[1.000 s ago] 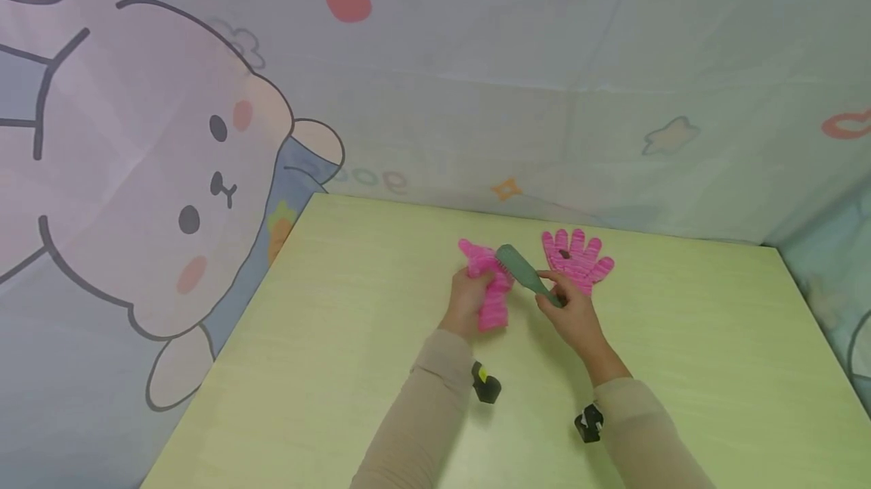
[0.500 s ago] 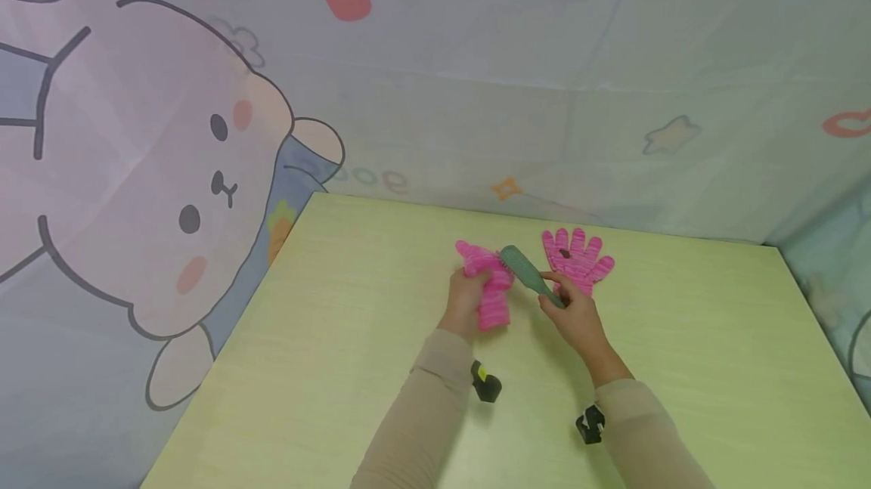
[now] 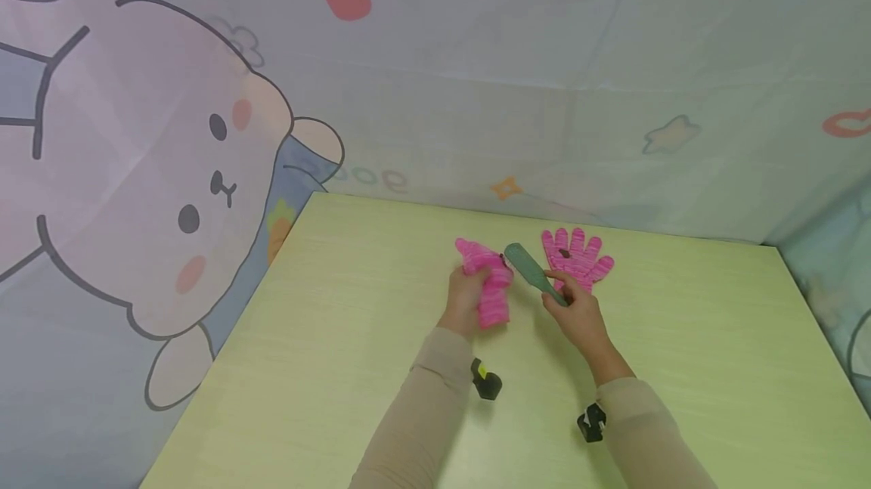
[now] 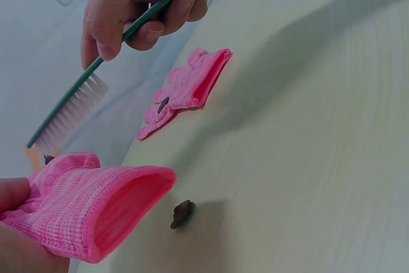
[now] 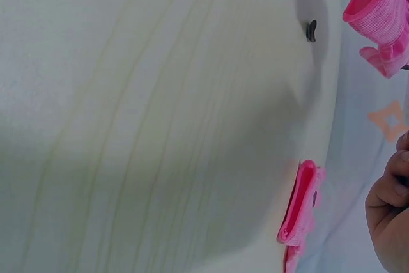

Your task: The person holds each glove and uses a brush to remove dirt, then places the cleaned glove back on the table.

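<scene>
My left hand [image 3: 466, 298] grips a pink knitted glove [image 3: 493, 304], raised above the table with its cuff opening visible in the left wrist view. My right hand [image 3: 578, 317] holds a green brush [image 3: 527, 266] by its handle. The white bristles [image 4: 71, 110] face the held glove, a small gap apart. At the edge of that glove, by the bristles, shows a small dark piece [image 3: 503, 257]. A second pink glove [image 3: 584, 262] lies flat behind my right hand, with a dark piece [image 3: 564, 254] on it.
Below the held glove a dark brown lump [image 4: 183, 214] lies on the light green table [image 3: 714, 338]. A printed cloth [image 3: 435, 81] hangs behind the table's far edge. A black device [image 3: 486, 382] sits at my left wrist, another black device [image 3: 592, 423] at my right.
The brush has shifted slightly to the right, away from the held glove, and the dark piece at the glove's edge is now in sight. The glove on the table has not moved.
</scene>
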`<state>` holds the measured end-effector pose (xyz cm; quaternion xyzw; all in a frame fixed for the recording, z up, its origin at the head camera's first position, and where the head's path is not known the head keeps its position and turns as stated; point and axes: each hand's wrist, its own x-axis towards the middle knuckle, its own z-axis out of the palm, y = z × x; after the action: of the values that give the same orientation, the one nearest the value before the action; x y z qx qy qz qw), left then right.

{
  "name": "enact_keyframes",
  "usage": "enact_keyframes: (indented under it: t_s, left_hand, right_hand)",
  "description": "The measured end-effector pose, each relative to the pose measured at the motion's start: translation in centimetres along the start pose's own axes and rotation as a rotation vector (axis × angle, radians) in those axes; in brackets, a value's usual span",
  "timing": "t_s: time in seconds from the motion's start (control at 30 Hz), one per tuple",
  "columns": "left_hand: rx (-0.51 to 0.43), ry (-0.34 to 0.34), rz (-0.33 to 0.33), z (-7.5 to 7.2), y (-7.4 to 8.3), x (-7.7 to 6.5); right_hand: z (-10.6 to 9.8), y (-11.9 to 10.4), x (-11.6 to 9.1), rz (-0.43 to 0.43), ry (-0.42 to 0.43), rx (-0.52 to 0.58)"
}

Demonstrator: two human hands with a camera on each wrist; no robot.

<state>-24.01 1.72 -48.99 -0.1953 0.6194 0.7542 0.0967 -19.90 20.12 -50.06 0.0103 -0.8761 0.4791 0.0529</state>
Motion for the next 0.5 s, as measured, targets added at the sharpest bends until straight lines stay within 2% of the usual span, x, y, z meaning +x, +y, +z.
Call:
enact_keyframes:
  t_s: [0.27, 0.5]
  left_hand:
    - [-0.004, -0.003, -0.029, 0.07, 0.53, 0.05]
    - [-0.015, -0.002, -0.014, 0.14, 0.76, 0.11]
  right_hand:
    - [-0.40, -0.11, 0.22, 0.014, 0.011, -0.025]
    - [-0.42, -0.30, 0.33, 0.037, 0.017, 0.016]
